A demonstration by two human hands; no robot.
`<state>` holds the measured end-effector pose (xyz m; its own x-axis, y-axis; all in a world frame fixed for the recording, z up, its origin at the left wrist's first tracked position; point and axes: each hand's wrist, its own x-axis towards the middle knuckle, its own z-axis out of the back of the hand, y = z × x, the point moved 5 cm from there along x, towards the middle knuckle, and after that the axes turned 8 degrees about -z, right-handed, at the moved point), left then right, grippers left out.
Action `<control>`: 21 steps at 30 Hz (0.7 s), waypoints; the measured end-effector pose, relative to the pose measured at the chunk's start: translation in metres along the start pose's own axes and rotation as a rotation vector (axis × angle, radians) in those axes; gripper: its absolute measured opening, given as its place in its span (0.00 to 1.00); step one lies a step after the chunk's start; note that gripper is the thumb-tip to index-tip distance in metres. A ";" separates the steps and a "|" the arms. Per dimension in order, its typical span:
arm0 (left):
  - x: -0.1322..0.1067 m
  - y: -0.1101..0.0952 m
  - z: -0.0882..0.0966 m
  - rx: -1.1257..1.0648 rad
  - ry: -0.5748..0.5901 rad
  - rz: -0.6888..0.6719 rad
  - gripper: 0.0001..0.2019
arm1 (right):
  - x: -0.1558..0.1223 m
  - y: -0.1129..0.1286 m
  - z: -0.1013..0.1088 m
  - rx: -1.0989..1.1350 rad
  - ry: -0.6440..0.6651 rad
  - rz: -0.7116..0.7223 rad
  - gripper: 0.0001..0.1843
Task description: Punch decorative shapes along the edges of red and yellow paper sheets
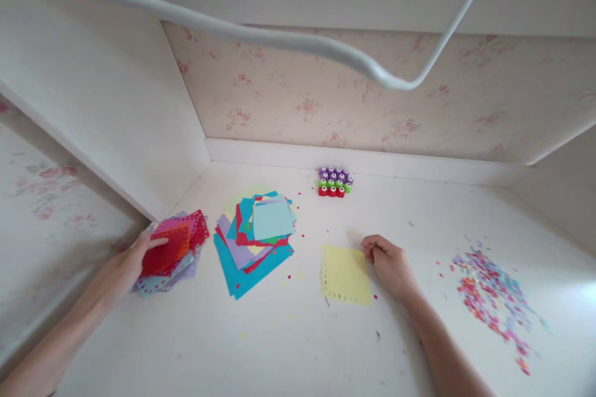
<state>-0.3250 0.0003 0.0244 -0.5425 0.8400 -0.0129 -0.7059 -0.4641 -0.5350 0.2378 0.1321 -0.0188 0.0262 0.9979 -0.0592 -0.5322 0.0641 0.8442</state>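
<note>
From the near edge of the worktop (288,347) both forearms reach in. The right hand (388,263) is loosely curled, fingertips touching the far right corner of a yellow sheet (345,274) with holes punched along its edges; whether it pinches the paper I cannot tell. The left hand (125,267) lies open, fingers flat on a red punched sheet (170,249) topping a small pile by the left edge. Between the hands sits a loose stack of coloured paper (256,232). Small punches (334,181) cluster near the back edge, and confetti (488,291) lies scattered toward the right
</note>
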 end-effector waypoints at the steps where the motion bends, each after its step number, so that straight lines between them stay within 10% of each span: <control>1: -0.002 -0.007 -0.003 0.037 0.023 -0.019 0.27 | 0.000 0.000 -0.001 0.028 -0.004 0.004 0.15; 7: -0.002 -0.111 -0.027 0.004 -0.235 -0.551 0.17 | 0.013 0.008 -0.001 0.377 -0.034 -0.142 0.14; 14: 0.030 -0.254 -0.137 -0.718 0.226 -0.324 0.20 | 0.090 0.034 0.005 0.426 -0.219 -0.169 0.14; 21: 0.056 -0.356 -0.217 -0.880 0.317 -0.366 0.14 | 0.167 0.040 -0.007 0.346 -0.329 -0.167 0.24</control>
<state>-0.0055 0.2736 0.0309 -0.1228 0.9850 0.1214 -0.1476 0.1029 -0.9837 0.2152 0.3009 0.0010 0.3819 0.9204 -0.0843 -0.1882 0.1667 0.9679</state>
